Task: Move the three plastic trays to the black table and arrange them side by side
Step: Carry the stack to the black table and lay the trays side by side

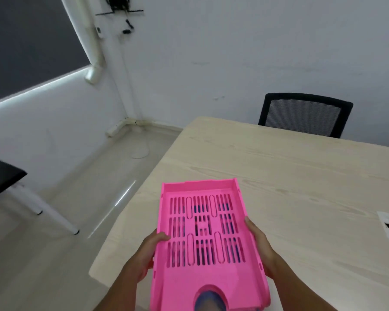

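Clamped on the long sides of a pink tray (202, 239): left hand (148, 250) with thumb over the rim, right hand (259, 245) flat against the opposite wall, held above the corner of the light wooden table (290, 176). Something blue underneath, glimpsed through the slots, perhaps another tray. Best kept level and gripped evenly while swinging left toward the black table (2, 176), well apart across the floor.

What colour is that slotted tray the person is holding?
Bright pink, seen clearly in the head view: the tray.
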`<action>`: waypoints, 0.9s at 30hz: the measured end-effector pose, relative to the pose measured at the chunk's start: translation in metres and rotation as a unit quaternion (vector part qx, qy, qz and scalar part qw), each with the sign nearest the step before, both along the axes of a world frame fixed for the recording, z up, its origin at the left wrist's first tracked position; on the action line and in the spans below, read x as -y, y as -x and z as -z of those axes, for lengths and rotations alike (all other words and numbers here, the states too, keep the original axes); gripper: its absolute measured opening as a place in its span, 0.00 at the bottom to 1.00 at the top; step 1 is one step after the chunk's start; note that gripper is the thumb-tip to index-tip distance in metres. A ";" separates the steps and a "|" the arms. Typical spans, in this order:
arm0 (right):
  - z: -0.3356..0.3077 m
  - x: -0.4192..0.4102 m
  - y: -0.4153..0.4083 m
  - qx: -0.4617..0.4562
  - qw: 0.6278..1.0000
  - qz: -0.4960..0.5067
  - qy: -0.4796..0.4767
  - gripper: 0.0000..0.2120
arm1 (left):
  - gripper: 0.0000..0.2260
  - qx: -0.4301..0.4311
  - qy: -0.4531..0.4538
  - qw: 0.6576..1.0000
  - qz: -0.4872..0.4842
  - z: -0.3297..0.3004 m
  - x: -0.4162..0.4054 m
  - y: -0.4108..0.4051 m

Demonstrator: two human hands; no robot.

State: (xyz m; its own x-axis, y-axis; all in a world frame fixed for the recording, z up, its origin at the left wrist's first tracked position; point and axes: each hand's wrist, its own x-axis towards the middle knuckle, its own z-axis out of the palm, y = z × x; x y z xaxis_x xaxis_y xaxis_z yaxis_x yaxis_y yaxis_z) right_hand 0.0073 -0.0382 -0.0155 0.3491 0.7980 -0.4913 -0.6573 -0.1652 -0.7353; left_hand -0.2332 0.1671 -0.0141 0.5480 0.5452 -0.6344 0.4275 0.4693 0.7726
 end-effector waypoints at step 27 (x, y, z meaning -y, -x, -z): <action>-0.016 -0.407 0.372 0.013 0.913 -0.408 -0.029 0.28 | 0.14 -0.031 -0.088 0.886 -0.454 -0.026 -0.153 0.439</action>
